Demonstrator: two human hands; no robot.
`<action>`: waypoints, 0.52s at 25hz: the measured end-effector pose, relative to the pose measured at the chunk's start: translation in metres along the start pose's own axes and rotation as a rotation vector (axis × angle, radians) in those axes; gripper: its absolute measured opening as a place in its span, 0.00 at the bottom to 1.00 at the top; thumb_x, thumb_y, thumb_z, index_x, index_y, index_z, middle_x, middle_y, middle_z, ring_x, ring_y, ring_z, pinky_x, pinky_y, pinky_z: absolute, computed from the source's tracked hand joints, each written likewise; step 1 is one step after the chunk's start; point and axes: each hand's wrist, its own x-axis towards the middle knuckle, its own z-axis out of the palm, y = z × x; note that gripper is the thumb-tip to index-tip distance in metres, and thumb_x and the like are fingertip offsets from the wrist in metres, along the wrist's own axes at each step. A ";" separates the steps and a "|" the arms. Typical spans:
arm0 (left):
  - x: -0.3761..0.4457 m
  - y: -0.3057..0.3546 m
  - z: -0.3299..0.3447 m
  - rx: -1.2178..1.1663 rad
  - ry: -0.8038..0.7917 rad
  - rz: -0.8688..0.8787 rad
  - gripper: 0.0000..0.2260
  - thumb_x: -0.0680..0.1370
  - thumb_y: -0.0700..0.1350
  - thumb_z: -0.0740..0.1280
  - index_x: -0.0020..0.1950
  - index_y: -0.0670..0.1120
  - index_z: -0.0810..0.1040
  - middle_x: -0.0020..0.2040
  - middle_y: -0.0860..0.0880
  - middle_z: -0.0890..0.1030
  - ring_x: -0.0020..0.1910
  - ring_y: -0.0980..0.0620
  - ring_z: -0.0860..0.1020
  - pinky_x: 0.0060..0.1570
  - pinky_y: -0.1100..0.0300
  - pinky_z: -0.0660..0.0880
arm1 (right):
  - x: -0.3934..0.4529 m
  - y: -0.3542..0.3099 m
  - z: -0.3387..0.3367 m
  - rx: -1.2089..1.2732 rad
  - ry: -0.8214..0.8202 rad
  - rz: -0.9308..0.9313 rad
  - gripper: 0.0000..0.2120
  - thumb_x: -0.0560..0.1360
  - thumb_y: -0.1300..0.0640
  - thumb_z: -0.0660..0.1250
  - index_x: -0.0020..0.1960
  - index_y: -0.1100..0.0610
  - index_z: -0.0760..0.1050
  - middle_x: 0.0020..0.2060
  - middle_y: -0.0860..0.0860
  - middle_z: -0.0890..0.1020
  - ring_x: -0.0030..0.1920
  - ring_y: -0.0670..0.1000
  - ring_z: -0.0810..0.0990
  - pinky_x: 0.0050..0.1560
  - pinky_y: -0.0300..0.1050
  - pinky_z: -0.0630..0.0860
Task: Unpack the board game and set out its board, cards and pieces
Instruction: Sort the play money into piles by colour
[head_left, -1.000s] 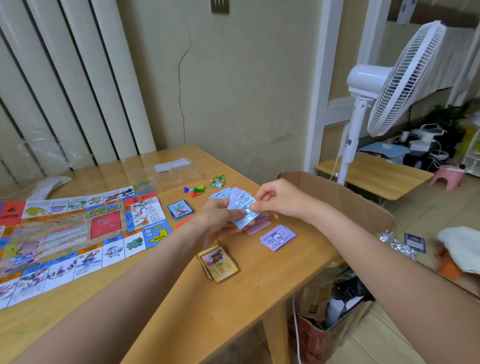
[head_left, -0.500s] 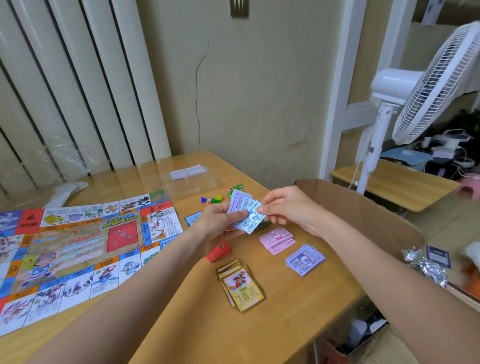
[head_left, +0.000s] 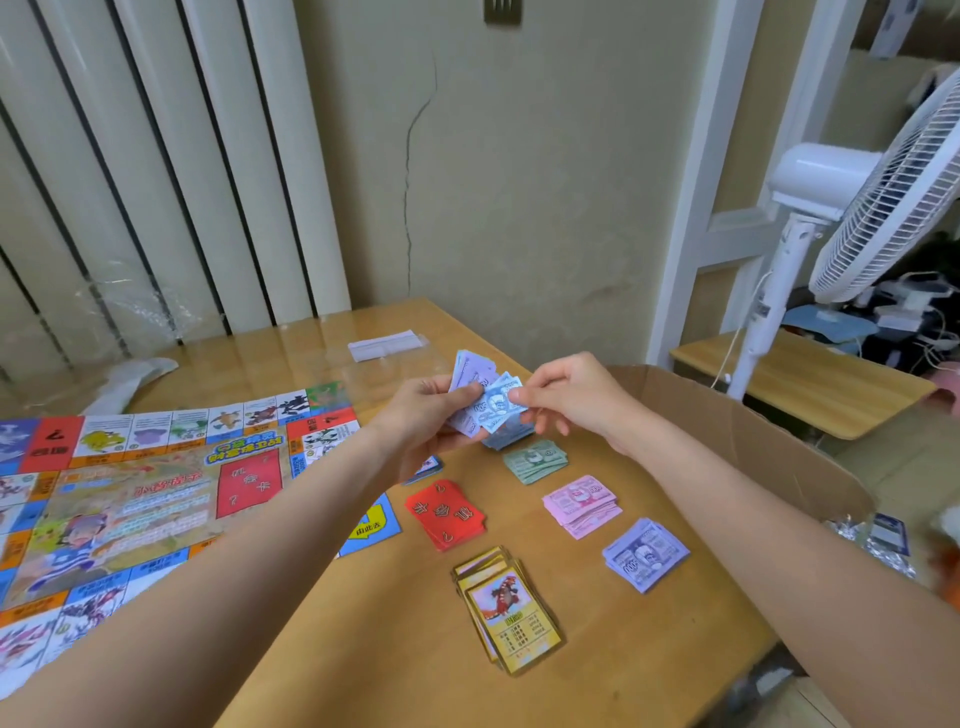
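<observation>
Since a moment ago a green stack of paper notes (head_left: 535, 460) has appeared near the tabletop's (head_left: 395, 649) right edge, so my left grip (head_left: 431, 423) fans the remaining blue and purple paper notes (head_left: 485, 400) while my right grip (head_left: 561, 397) pinches one to sort by colour.

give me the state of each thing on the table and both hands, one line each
game board: unfolded, flat on the table
left hand: holds a fan of play money
right hand: pinches a blue note from the fan
green notes: stacked
pink notes: stacked
purple notes: stacked
red cards: stacked
yellow cards: stacked, face up
</observation>
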 end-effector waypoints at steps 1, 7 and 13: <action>0.003 0.002 -0.002 0.048 0.009 0.015 0.05 0.78 0.40 0.63 0.48 0.43 0.79 0.38 0.47 0.81 0.28 0.58 0.79 0.30 0.67 0.78 | 0.004 -0.002 0.002 -0.002 0.002 -0.008 0.06 0.72 0.64 0.71 0.46 0.64 0.75 0.30 0.55 0.78 0.21 0.42 0.73 0.20 0.34 0.65; 0.014 -0.006 -0.023 0.026 0.138 0.043 0.05 0.79 0.39 0.62 0.48 0.41 0.78 0.38 0.44 0.81 0.28 0.56 0.81 0.32 0.66 0.78 | 0.041 0.006 -0.004 -0.063 0.039 0.137 0.06 0.71 0.64 0.72 0.45 0.63 0.76 0.27 0.54 0.73 0.19 0.44 0.67 0.22 0.34 0.64; 0.023 -0.021 -0.039 -0.046 0.069 -0.055 0.06 0.79 0.39 0.63 0.50 0.40 0.78 0.36 0.45 0.84 0.31 0.54 0.83 0.36 0.63 0.79 | 0.066 0.037 0.009 -0.457 -0.007 0.259 0.08 0.68 0.62 0.74 0.44 0.64 0.78 0.28 0.53 0.75 0.26 0.48 0.70 0.27 0.37 0.68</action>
